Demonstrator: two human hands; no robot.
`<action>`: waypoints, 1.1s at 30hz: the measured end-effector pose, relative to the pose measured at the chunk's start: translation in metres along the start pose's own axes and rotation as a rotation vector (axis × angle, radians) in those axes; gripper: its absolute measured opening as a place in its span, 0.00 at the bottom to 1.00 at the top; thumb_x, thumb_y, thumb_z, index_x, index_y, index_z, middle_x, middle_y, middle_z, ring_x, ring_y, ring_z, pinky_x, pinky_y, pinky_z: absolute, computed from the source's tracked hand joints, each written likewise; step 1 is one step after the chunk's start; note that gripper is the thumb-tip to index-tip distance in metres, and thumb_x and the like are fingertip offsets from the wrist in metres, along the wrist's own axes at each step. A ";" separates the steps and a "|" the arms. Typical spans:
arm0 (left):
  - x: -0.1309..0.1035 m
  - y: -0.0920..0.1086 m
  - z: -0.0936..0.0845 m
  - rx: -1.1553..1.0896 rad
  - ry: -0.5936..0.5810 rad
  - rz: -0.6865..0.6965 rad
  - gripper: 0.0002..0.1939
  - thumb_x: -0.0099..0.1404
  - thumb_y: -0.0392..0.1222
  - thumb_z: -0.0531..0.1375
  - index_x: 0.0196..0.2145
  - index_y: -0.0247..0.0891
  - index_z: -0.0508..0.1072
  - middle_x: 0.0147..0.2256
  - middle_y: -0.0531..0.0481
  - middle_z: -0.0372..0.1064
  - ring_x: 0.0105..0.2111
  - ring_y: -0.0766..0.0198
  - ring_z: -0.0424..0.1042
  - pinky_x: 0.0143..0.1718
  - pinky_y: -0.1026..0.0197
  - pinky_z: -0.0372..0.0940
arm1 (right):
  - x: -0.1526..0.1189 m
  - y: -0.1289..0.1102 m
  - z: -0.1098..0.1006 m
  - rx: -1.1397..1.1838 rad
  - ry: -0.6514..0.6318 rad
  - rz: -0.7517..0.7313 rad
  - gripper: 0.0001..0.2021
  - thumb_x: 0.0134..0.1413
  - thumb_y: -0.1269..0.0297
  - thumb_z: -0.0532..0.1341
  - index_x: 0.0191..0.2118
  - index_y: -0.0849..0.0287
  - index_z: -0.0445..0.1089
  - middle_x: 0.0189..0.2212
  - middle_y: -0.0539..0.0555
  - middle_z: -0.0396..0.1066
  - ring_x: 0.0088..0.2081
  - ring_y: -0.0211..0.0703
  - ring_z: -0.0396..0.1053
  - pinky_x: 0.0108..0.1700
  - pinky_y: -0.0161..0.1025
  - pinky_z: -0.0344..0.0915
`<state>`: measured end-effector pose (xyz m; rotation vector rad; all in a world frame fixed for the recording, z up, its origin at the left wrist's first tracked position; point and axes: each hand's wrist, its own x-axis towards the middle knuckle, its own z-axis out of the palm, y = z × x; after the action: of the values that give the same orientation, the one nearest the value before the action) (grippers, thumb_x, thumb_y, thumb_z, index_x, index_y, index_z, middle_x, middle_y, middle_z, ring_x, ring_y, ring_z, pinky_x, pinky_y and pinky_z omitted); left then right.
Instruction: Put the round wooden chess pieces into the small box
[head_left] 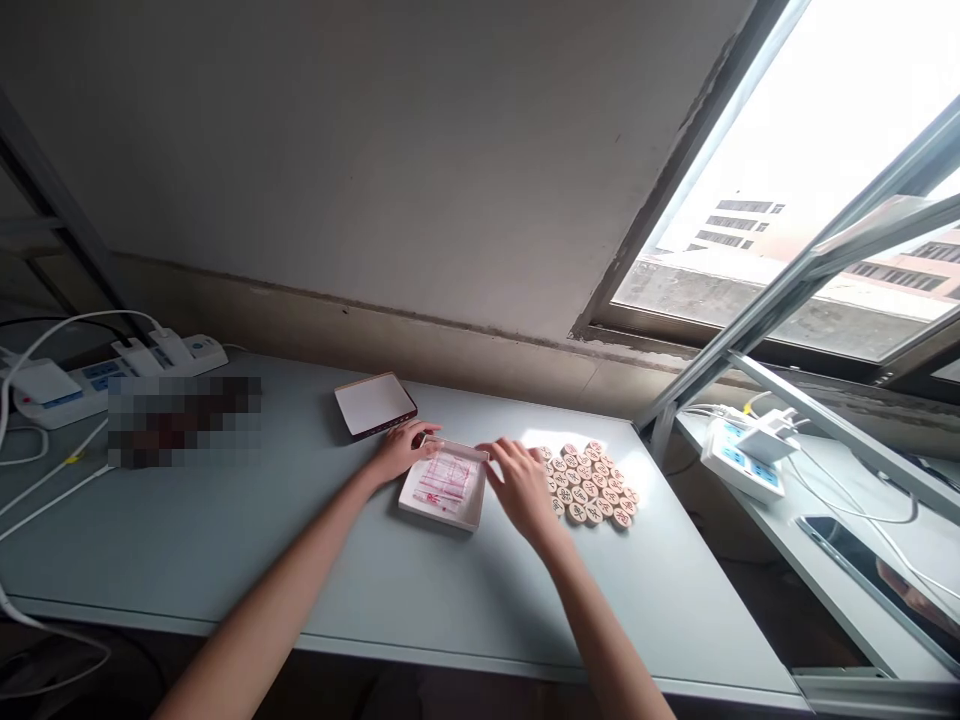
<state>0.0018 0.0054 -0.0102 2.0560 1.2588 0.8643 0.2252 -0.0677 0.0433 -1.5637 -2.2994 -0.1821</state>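
A shallow white box (439, 516) lies on the table in front of me, with a folded sheet printed with red lines (447, 478) in it. My left hand (399, 452) is closed at the box's far left corner, beside a small dark patch that I cannot make out. At the far right corner, the fingers of my right hand (520, 482) bend over the rim. Right of that hand, several round wooden Chinese chess pieces (590, 487) lie flat in a cluster, marked with characters. Behind my left hand sits a box lid (375, 402), its pale inside up and its sides dark red.
White power strips (187, 350) with plugs and cables stand at the table's left end, near a blurred-out patch. On a side surface at right are another power strip (739, 460) and a phone (862, 560). A metal frame (757, 300) slants before the window.
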 end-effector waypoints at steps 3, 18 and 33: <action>0.000 0.001 -0.001 0.048 -0.021 0.024 0.14 0.59 0.49 0.57 0.40 0.40 0.73 0.42 0.48 0.70 0.42 0.58 0.68 0.44 0.59 0.62 | -0.035 0.032 -0.011 -0.166 0.027 0.118 0.15 0.61 0.65 0.50 0.52 0.53 0.65 0.48 0.57 0.67 0.48 0.49 0.63 0.46 0.46 0.56; 0.001 -0.001 0.001 0.070 -0.004 0.010 0.13 0.60 0.47 0.54 0.36 0.39 0.73 0.40 0.48 0.70 0.38 0.59 0.69 0.42 0.59 0.62 | -0.070 0.038 -0.005 -0.078 -0.010 0.100 0.10 0.61 0.65 0.51 0.43 0.53 0.67 0.50 0.54 0.67 0.50 0.47 0.62 0.50 0.47 0.51; 0.003 -0.003 0.002 0.087 -0.014 0.011 0.14 0.62 0.47 0.52 0.38 0.39 0.73 0.39 0.48 0.71 0.40 0.59 0.69 0.43 0.60 0.61 | 0.029 -0.005 0.021 0.363 -0.136 -0.146 0.05 0.58 0.69 0.55 0.41 0.56 0.63 0.39 0.52 0.67 0.37 0.39 0.66 0.37 0.35 0.62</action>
<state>0.0027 0.0094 -0.0133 2.1349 1.2997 0.8112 0.2065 -0.0382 0.0350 -1.2609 -2.3831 0.2997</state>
